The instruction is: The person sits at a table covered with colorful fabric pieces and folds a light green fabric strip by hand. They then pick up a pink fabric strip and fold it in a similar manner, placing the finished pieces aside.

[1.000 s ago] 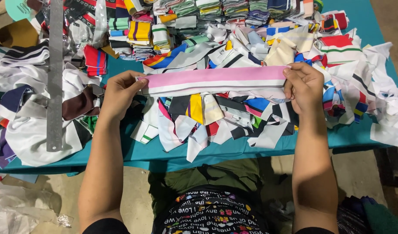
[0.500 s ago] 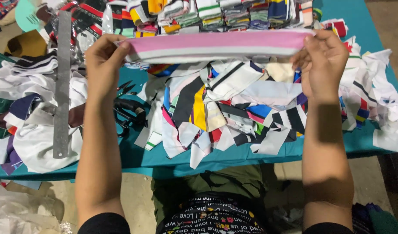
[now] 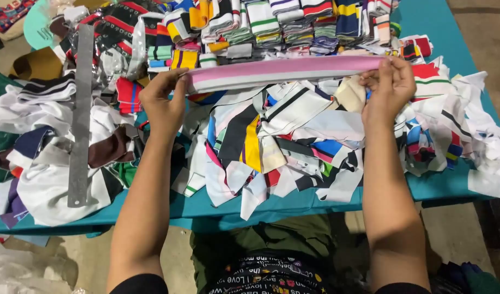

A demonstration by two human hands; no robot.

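**Pink knit strip held taut over the scrap pile**

The pink-and-white ribbed strip (image 3: pixel 285 72) runs nearly level, stretched between both hands above the heap of loose striped fabric scraps (image 3: pixel 282 147). Left hand (image 3: pixel 164 103) pinches the strip's left end, thumb on top, fingers curled beneath. Right hand (image 3: pixel 390 87) pinches the right end between thumb and fingertips. Just beyond the strip, folded collar pieces stand in stacked rows (image 3: pixel 293 24) along the far side of the teal table (image 3: pixel 446 188). A long metal ruler (image 3: pixel 81 114) lies on white and dark cloth, well left of the left hand. Concrete floor shows below the table edge.
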